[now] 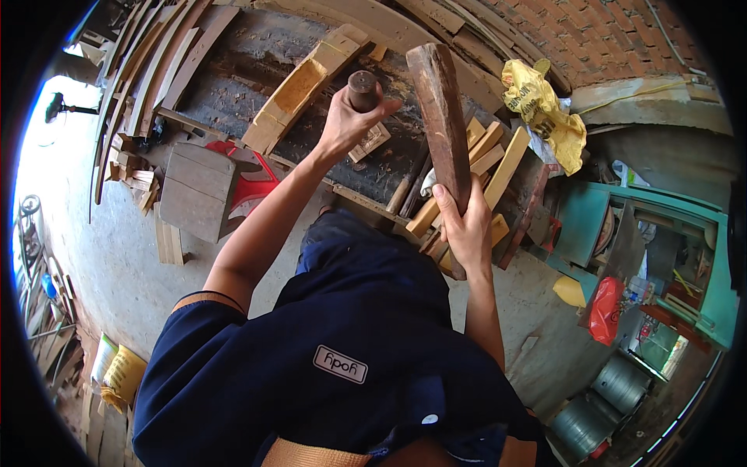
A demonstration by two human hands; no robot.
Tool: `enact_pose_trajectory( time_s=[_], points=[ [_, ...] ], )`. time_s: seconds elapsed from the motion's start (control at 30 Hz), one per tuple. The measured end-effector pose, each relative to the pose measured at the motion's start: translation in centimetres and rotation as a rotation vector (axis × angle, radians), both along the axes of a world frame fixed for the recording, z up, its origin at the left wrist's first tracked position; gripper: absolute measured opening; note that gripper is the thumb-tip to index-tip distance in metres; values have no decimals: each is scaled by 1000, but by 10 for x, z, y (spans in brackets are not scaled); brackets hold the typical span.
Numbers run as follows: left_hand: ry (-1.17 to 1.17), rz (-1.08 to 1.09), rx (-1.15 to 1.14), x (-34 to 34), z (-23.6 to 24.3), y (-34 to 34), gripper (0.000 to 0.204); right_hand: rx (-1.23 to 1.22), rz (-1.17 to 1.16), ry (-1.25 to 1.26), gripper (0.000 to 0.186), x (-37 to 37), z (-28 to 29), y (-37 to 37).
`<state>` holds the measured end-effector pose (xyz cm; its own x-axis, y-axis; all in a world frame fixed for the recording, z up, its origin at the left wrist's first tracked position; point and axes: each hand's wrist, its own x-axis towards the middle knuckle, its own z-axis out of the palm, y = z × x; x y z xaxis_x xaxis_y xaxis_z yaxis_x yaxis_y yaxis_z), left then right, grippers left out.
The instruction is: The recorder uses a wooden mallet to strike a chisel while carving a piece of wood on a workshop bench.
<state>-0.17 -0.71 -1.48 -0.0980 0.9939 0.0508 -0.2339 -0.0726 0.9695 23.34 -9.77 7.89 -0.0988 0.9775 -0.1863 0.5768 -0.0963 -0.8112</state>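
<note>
Head view of a woodworking bench. The left hand [350, 117] is closed around a dark round handle [362, 87] whose flat top end stands above the fist; the part below the fist is hidden, so what it meets cannot be told. The right hand [467, 226] is closed around the lower part of a long, worn wooden club [442, 117], held nearly upright and raised beside the left hand, apart from it. Beneath the left hand lies a small pale carved block [372, 142] on the dark, shaving-strewn tabletop [233, 86]. A long pale hollowed timber [299, 93] lies to the left of the handle; cut yellow offcuts [498, 159] are heaped behind the club, partly hidden by it. A crumpled yellow bag [545, 109] sits at the far right of the tabletop. Curved planks [148, 70] lean at the left, above a grey wooden box [198, 191]. A teal cabinet [591, 226] stands at the right.
</note>
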Motion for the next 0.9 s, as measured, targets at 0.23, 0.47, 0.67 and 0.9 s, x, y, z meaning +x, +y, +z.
enact_pose_trajectory(
  time_s=[0.23, 0.47, 0.67, 0.9],
  points=[
    [177, -31, 57, 15, -7, -9, 29, 167, 29, 252, 47, -25, 53, 12],
    [186, 4, 71, 36, -12, -21, 41, 336, 252, -137, 44, -32, 19, 29],
    [267, -454, 154, 0, 10, 6, 32, -11, 187, 52, 43, -24, 21, 28],
    [145, -105, -50, 1, 15, 2, 22, -19, 91, 211, 47, -12, 20, 21]
  ],
)
